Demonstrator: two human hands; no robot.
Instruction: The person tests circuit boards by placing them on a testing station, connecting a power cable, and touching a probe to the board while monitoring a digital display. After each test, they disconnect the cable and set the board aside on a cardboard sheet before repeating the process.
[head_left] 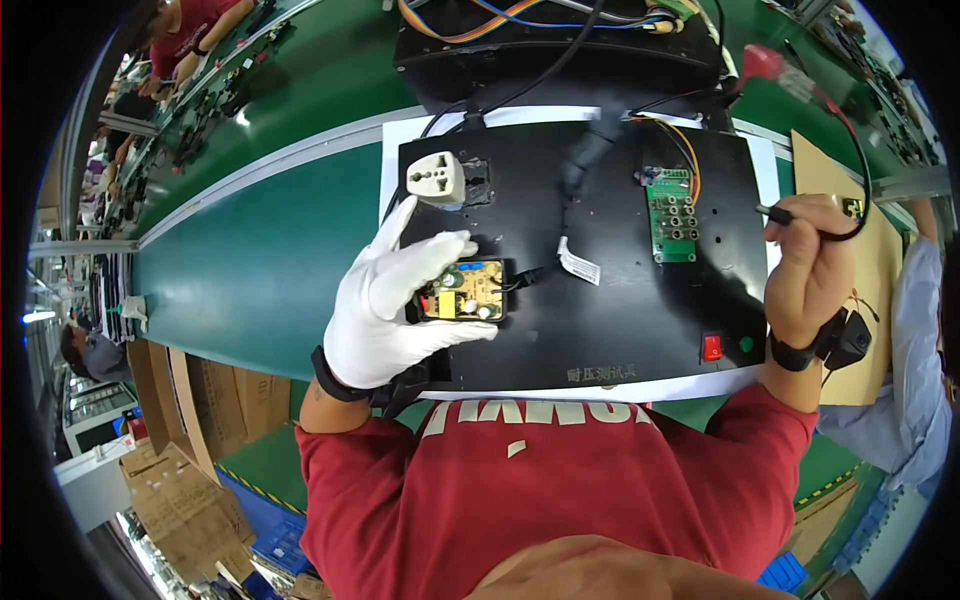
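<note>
Fingers of the gloved left hand (385,300) curl around one small yellow circuit board (463,291), thumb under its lower edge and the other fingers over its left end, the forefinger sticking up free. The board sits in a black housing on the black test fixture (600,320), near the fixture's left side, with a black lead running off its right edge. The bare right hand (805,265) is closed in a fist around one black probe (778,212), whose tip pokes out to the left above the knuckles; a black cable trails from it, and a black band sits on that wrist. On the fixture lie one white plug adapter (437,178) just above the gloved forefinger, one white tag (578,263) near the middle, one green board with rows of contacts (670,210) between tag and probe, and one red switch (712,347) beside one green button (746,344) at the lower right corner. The fixture rests on a white sheet over a green conveyor belt (260,260).
</note>
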